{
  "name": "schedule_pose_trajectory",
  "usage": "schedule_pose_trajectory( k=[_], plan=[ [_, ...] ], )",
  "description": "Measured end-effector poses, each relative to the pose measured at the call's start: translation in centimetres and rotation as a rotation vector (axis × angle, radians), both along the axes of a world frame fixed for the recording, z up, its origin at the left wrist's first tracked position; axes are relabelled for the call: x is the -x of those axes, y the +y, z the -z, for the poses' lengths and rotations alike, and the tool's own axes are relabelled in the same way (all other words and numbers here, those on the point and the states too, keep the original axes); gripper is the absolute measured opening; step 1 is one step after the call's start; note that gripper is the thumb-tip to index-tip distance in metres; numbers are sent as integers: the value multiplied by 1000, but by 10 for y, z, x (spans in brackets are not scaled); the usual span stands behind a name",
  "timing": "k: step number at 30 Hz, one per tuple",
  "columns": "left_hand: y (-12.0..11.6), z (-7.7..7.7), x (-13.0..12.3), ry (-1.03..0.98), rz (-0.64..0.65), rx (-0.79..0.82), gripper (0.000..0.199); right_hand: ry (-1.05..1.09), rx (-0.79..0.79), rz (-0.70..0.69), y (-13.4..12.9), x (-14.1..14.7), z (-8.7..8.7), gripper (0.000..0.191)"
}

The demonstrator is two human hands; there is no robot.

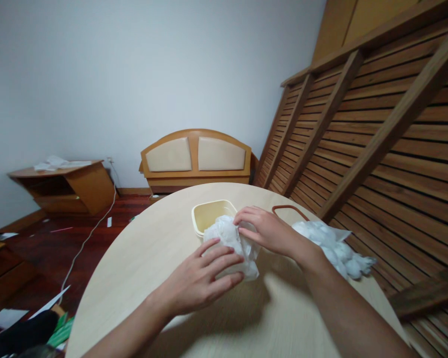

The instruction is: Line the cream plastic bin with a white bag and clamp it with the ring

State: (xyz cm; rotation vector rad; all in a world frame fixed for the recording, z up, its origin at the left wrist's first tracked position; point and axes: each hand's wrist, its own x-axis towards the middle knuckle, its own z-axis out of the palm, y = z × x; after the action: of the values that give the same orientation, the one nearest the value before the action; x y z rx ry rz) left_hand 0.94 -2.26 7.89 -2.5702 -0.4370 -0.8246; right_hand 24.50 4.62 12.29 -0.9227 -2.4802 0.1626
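A crumpled white plastic bag [227,231] is between my two hands, at the near right side of a pale yellow container [205,211]. My left hand [205,278] rests against the bag's near left side with its fingers spread. From the right, my right hand [259,228] holds the bag's upper edge, its fingers bent and close together. The container is open at the top, and the bag covers part of its near rim. What the bag contains cannot be made out.
The round table [142,268] also bears a pile of white plastic bags [330,243] at the right, beside a brown loop-shaped handle [289,208]. Slatted wooden panels [358,134] lean along the right. A headboard [196,156] stands behind the table.
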Motion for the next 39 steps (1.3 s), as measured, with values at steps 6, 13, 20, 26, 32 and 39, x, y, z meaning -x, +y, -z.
schedule_pose_trajectory(
  k=[6,13,20,26,32,39],
  plan=[
    [22,5,12,-315,-114,56,10,-1,1,-7,2,0,1,13],
    [33,7,16,-692,-217,258,7,78,15,-17,-5,-2,-8,16],
    [37,13,17,-803,-300,384,9,50,126,-82,-34,-10,-35,51],
    [43,21,20,-794,-278,536,14,94,124,-54,-27,-13,-32,11],
    [47,25,21,-783,-218,637,18,293,235,-11,0,-9,-11,29],
    [43,22,18,-828,-188,658,22,348,369,9,10,-8,1,37]
  ],
)
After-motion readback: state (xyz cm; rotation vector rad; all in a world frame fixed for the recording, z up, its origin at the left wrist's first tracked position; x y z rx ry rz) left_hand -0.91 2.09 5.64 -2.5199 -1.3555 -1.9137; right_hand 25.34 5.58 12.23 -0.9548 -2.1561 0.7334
